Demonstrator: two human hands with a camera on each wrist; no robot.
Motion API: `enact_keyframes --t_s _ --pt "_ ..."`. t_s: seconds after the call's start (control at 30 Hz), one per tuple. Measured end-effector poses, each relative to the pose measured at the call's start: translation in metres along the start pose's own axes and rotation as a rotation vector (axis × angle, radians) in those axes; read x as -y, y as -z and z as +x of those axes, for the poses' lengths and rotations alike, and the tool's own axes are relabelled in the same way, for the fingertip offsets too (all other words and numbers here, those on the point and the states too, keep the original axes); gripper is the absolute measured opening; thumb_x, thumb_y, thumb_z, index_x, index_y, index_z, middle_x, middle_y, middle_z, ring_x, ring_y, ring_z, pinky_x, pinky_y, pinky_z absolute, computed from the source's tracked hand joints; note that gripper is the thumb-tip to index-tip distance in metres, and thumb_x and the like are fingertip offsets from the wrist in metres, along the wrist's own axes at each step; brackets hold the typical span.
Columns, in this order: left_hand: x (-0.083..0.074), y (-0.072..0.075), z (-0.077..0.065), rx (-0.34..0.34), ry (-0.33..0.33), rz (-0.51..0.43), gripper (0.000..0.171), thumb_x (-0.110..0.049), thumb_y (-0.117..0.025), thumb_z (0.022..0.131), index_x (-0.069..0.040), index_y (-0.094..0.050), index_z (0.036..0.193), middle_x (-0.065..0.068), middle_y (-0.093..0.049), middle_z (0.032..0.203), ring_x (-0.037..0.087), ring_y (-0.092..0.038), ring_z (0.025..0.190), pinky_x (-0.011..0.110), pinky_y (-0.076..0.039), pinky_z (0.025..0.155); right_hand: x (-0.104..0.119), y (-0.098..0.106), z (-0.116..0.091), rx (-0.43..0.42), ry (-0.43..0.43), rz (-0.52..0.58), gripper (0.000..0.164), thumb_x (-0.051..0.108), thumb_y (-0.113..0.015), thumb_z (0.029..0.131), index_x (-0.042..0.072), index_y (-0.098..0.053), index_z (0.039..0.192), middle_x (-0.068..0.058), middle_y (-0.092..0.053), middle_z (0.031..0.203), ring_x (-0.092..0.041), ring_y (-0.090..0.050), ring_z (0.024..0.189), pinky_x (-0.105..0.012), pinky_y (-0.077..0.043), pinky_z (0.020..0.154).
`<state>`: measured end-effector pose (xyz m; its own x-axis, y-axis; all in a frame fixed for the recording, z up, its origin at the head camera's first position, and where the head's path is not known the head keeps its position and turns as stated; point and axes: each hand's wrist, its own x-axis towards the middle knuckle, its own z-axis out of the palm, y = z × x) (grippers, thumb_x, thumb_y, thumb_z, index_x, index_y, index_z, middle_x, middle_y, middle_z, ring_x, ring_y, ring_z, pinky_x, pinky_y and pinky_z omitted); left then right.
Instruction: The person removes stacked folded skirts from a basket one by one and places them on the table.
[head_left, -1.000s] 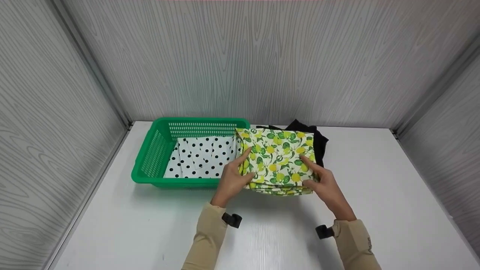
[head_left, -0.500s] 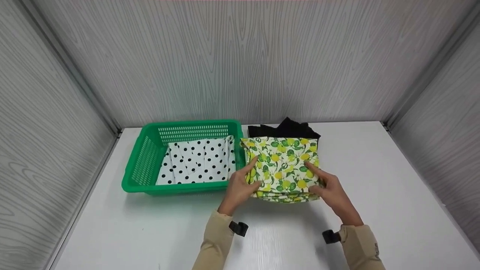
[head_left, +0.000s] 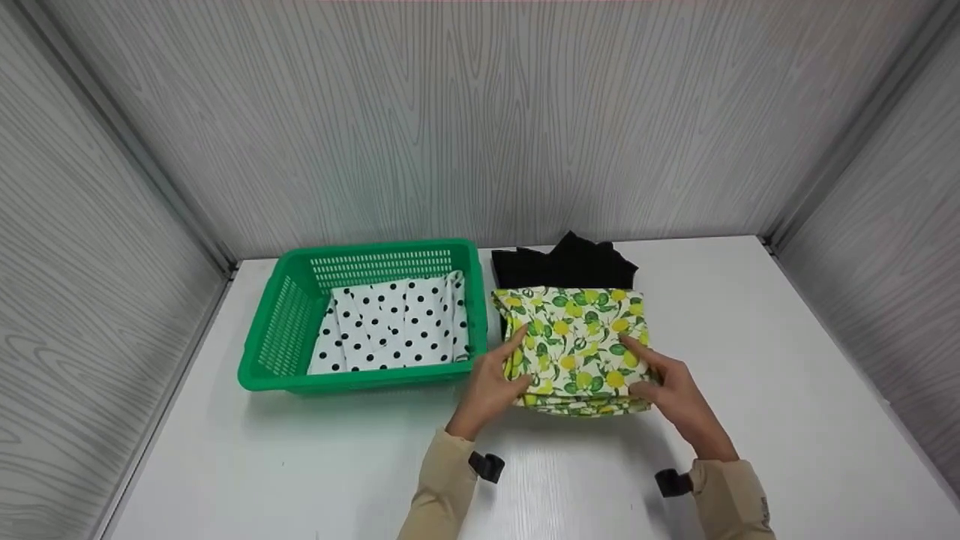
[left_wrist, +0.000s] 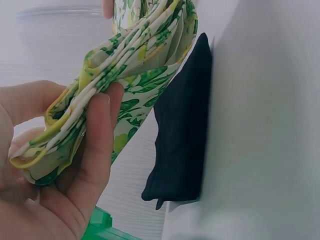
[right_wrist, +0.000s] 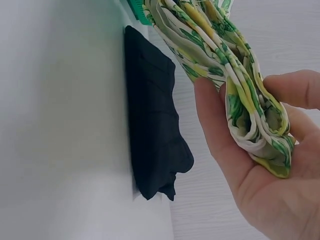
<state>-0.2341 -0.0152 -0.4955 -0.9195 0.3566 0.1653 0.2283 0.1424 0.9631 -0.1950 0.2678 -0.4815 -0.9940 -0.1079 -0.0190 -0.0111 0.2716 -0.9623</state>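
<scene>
A folded cloth with a lemon-and-leaf print (head_left: 577, 345) is held between both hands, raised off the table. My left hand (head_left: 491, 386) grips its left edge, thumb on one face and fingers on the other, as the left wrist view shows with its many layers (left_wrist: 100, 75). On the opposite edge my right hand (head_left: 675, 390) pinches the folds the same way; the right wrist view shows the layered cloth end (right_wrist: 255, 115) inside that hand (right_wrist: 270, 185). Behind the lemon cloth lies a folded black cloth (head_left: 562, 266), partly hidden by it in the head view.
To the left stands a green plastic basket (head_left: 300, 381) with slotted walls. Inside it lies a folded white cloth with black dots (head_left: 390, 322). The white table (head_left: 360, 457) is bounded by grey wood-grain panels (head_left: 450, 120) at the back and both sides.
Both hands have drawn the lemon cloth toward the body and slightly right, away from the basket, uncovering more of the black cloth. The head view has shifted a little.
</scene>
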Motion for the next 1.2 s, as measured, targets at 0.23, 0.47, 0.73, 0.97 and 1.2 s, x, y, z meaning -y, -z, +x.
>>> enact_keyframes --t_s 0.23,0.47,0.73,0.97,1.2 --pt "0.015 -0.007 -0.007 0.031 0.026 0.08 0.073 0.007 -0.062 0.09 -0.011 -0.039 0.156 0.017 -0.041 0.156 0.004 -0.028 0.039 0.024 -0.033 0.046 -0.011 0.002 -0.003 0.02 -0.055 -0.07 0.074 -0.011 -0.058 0.084 0.008 -0.043 0.154 -0.011 -0.035 0.16 -0.028 -0.038 0.136 -0.022 -0.038 0.097" --pt "0.026 -0.014 -0.014 0.062 0.083 0.155 0.072 0.004 -0.067 0.089 -0.008 -0.04 0.155 0.018 -0.044 0.153 0.007 -0.037 0.048 0.022 -0.039 0.053 -0.021 0.004 -0.005 0.061 -0.092 -0.118 0.074 -0.01 -0.058 0.083 0.004 -0.043 0.154 -0.013 -0.036 0.159 -0.029 -0.032 0.142 -0.03 -0.035 0.103" --pt "0.036 -0.015 -0.02 0.129 0.199 0.218 0.073 0.001 -0.067 0.088 0.002 -0.037 0.155 0.023 -0.046 0.15 0.011 -0.044 0.061 0.028 -0.043 0.061 -0.033 0.003 -0.004 0.11 -0.128 -0.16 0.074 -0.007 -0.059 0.084 -0.004 -0.037 0.154 -0.025 -0.031 0.159 -0.042 -0.021 0.148 -0.058 -0.02 0.116" --pt "0.04 -0.014 -0.02 0.185 0.273 0.282 0.071 0.001 -0.07 0.087 0.01 -0.038 0.151 0.025 -0.046 0.15 0.026 -0.054 0.114 0.042 -0.044 0.093 -0.048 0.005 -0.006 0.063 -0.226 -0.264 0.069 -0.006 -0.057 0.089 -0.011 -0.032 0.153 -0.034 -0.025 0.158 -0.047 -0.036 0.138 -0.058 -0.029 0.112" --pt "0.044 -0.01 -0.02 0.219 0.273 0.291 0.07 0.001 -0.074 0.087 0.006 -0.043 0.15 0.024 -0.061 0.134 0.016 -0.058 0.071 0.031 -0.05 0.066 -0.052 0.009 -0.004 0.082 -0.163 -0.391 0.065 -0.005 -0.065 0.086 -0.013 -0.041 0.147 -0.039 -0.035 0.15 -0.053 -0.031 0.14 -0.065 -0.026 0.112"
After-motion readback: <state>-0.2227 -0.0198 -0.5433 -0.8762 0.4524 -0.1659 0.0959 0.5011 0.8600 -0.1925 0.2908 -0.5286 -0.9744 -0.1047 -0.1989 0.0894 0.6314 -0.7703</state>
